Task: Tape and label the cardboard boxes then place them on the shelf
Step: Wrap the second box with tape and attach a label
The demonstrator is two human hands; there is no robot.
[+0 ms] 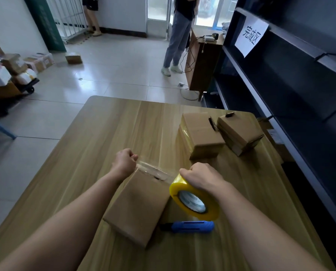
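Note:
A brown cardboard box lies on the wooden table in front of me. My left hand pinches the free end of a clear tape strip stretched over the box's far end. My right hand grips a yellow tape roll just right of the box. Two more cardboard boxes stand at the table's far right. The dark shelf rises along the right side, with a white paper sign on it.
A blue utility knife lies on the table below the tape roll. A person stands by a small wooden desk beyond the table. A cart with parcels sits at the left, a loose box on the floor.

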